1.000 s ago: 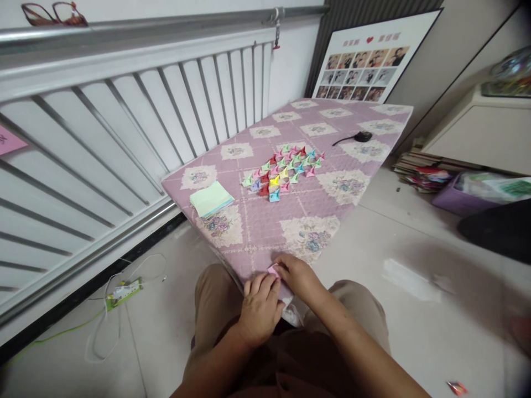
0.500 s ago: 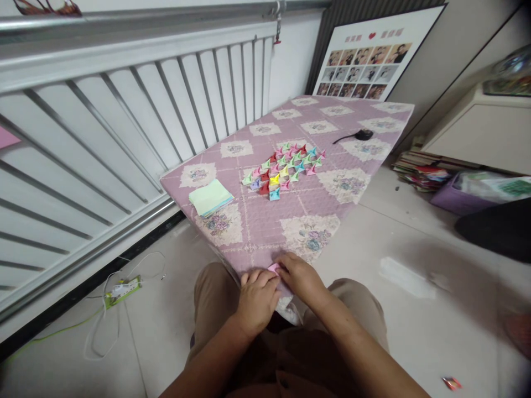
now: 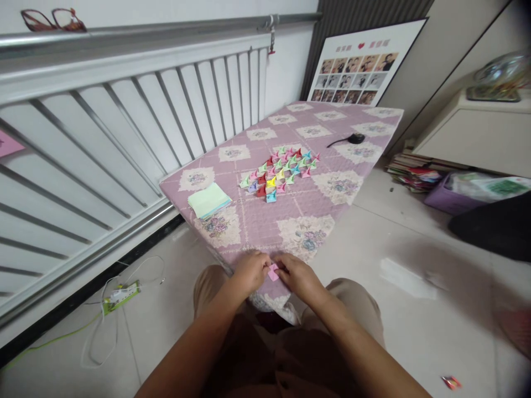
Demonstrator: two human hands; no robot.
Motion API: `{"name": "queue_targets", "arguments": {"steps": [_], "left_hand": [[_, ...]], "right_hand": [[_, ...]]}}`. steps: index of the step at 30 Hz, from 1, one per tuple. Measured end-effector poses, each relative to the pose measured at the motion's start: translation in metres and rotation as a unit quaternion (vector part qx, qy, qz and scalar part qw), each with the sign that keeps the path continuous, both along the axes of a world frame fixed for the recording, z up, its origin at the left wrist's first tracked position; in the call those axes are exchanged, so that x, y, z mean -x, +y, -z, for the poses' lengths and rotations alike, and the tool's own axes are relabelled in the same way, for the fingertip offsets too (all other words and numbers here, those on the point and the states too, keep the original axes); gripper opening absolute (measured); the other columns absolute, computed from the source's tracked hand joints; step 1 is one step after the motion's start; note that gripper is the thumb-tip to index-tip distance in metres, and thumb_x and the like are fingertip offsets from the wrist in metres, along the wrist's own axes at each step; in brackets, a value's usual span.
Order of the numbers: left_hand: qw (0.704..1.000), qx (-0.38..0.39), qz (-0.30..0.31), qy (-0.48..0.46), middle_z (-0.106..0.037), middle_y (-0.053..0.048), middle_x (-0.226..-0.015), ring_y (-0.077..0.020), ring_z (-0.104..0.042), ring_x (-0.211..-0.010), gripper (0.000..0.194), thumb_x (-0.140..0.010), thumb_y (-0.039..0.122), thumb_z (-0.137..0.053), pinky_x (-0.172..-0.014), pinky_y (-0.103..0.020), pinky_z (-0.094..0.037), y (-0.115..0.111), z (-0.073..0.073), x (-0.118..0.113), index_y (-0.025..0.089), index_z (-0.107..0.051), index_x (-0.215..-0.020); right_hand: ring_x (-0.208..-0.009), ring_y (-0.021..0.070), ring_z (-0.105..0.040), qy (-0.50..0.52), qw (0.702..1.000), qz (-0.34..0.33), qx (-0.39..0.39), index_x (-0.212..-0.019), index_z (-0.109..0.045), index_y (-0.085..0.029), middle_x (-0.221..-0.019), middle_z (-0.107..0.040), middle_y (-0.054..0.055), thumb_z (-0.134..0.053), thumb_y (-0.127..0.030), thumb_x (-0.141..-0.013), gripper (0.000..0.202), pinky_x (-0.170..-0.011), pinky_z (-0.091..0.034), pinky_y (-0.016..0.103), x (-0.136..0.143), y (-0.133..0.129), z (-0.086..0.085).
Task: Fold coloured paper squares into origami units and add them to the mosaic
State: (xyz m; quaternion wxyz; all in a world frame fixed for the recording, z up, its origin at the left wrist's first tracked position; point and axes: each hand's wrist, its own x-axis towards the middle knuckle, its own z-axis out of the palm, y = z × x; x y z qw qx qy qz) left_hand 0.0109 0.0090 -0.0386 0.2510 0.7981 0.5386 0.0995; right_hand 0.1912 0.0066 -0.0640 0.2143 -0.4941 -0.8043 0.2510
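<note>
A small folded piece of pink paper (image 3: 272,272) lies at the near corner of the cloth-covered table (image 3: 257,226). My left hand (image 3: 251,271) pinches its left side with closed fingers. From the right, my right hand (image 3: 296,275) pinches the opposite side, thumb and fingers on the paper. Farther up the table several small folded paper pieces (image 3: 271,182) in many colours stand in slanting rows. To their left is a stack of pale green square paper sheets (image 3: 208,200), with blue showing at its lower edge.
A black object with a cord (image 3: 355,138) lies toward the table's far right. The white radiator (image 3: 136,127) runs along the left side. A power strip (image 3: 122,296) with cables is on the floor at left. A photo board (image 3: 352,66) leans behind the table.
My left hand has shifted from lying over the paper to pinching its left side, so more of the pink paper shows. The camera view has tilted slightly.
</note>
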Motion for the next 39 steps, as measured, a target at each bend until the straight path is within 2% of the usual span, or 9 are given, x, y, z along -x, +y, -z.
{"name": "queue_targets", "arguments": {"steps": [4, 8, 13, 17, 21, 27, 30, 34, 39], "left_hand": [[1.000, -0.023, -0.002, -0.002, -0.062, -0.002, -0.087, -0.0151, -0.054, -0.082, 0.011, -0.087, 0.020, -0.052, -0.075, -0.025, -0.041, -0.005, -0.002, 0.001, 0.020, -0.062, -0.082], [1.000, -0.026, 0.012, 0.000, -0.062, -0.002, -0.089, -0.0156, -0.055, -0.085, 0.013, -0.087, 0.018, -0.051, -0.075, -0.026, -0.042, -0.006, -0.002, 0.002, 0.020, -0.064, -0.085], [0.999, -0.035, 0.018, 0.032, -0.061, -0.003, -0.091, -0.0153, -0.054, -0.083, 0.017, -0.090, 0.019, -0.048, -0.073, -0.026, -0.042, -0.010, 0.001, 0.001, 0.020, -0.064, -0.085], [0.993, -0.078, 0.021, 0.091, -0.059, -0.004, -0.094, -0.0168, -0.052, -0.083, 0.024, -0.094, 0.021, -0.041, -0.073, -0.028, -0.042, -0.019, 0.008, 0.000, 0.020, -0.064, -0.088], [0.981, -0.130, 0.055, 0.133, -0.059, -0.005, -0.095, -0.0188, -0.051, -0.086, 0.025, -0.096, 0.023, -0.040, -0.075, -0.030, -0.042, -0.024, 0.017, 0.000, 0.019, -0.064, -0.091], [0.971, -0.172, 0.096, 0.136, -0.059, -0.004, -0.096, -0.0190, -0.051, -0.088, 0.020, -0.094, 0.020, -0.045, -0.074, -0.030, -0.042, -0.026, 0.023, 0.007, 0.021, -0.064, -0.093], [0.970, -0.170, 0.112, 0.137, -0.059, -0.005, -0.097, -0.0195, -0.051, -0.088, 0.018, -0.092, 0.019, -0.048, -0.074, -0.031, -0.043, -0.027, 0.022, 0.009, 0.022, -0.064, -0.100], [0.971, -0.159, 0.115, 0.135, -0.060, -0.006, -0.099, -0.0201, -0.052, -0.088, 0.028, -0.094, 0.022, -0.045, -0.073, -0.032, -0.043, -0.033, 0.018, 0.009, 0.025, -0.055, -0.120], [0.964, -0.168, 0.127, 0.162, -0.058, -0.008, -0.107, -0.0214, -0.051, -0.093, 0.035, -0.095, 0.023, -0.043, -0.076, -0.034, -0.042, -0.040, 0.013, 0.006, 0.023, -0.047, -0.129]], "right_hand": [[-0.076, 0.0157, -0.055, -0.009, 0.999, -0.027, -0.018, -0.079, -0.061, -0.018, -0.081, -0.057, 0.004, -0.054, -0.014, -0.083, 0.009, -0.069, -0.043, 0.026, -0.002, -0.001, -0.002], [-0.077, 0.0169, -0.055, -0.029, 0.998, -0.035, -0.044, -0.082, -0.063, -0.018, -0.081, -0.058, 0.005, -0.047, -0.021, -0.090, 0.018, -0.071, -0.044, 0.027, -0.002, -0.006, -0.002], [-0.079, 0.0183, -0.053, -0.078, 0.994, -0.033, -0.073, -0.082, -0.065, -0.019, -0.081, -0.058, 0.005, -0.040, -0.023, -0.094, 0.027, -0.075, -0.043, 0.029, -0.002, -0.012, 0.008], [-0.084, 0.0191, -0.053, -0.100, 0.990, -0.054, -0.089, -0.089, -0.066, -0.020, -0.087, -0.059, 0.006, -0.038, -0.020, -0.094, 0.028, -0.079, -0.043, 0.030, -0.005, -0.014, 0.013], [-0.096, 0.0201, -0.053, -0.118, 0.984, -0.088, -0.103, -0.099, -0.065, -0.019, -0.098, -0.061, 0.007, -0.039, -0.017, -0.093, 0.027, -0.087, -0.042, 0.031, -0.008, -0.014, 0.011], [-0.093, 0.0212, -0.054, -0.136, 0.978, -0.115, -0.105, -0.110, -0.063, -0.021, -0.096, -0.063, 0.006, -0.045, -0.015, -0.091, 0.027, -0.086, -0.043, 0.033, -0.013, -0.019, 0.002], [-0.095, 0.0232, -0.053, -0.152, 0.973, -0.122, -0.122, -0.118, -0.060, -0.020, -0.102, -0.064, 0.008, -0.048, -0.013, -0.089, 0.033, -0.086, -0.042, 0.036, -0.016, -0.024, 0.002], [-0.105, 0.0261, -0.051, -0.172, 0.971, -0.101, -0.134, -0.127, -0.055, -0.020, -0.117, -0.061, 0.012, -0.049, -0.010, -0.087, 0.042, -0.089, -0.038, 0.041, -0.016, -0.036, 0.005], [-0.119, 0.0284, -0.044, -0.170, 0.977, -0.047, -0.123, -0.128, -0.054, -0.020, -0.127, -0.056, 0.012, -0.050, -0.009, -0.086, 0.044, -0.091, -0.035, 0.042, -0.012, -0.049, 0.008]]}}
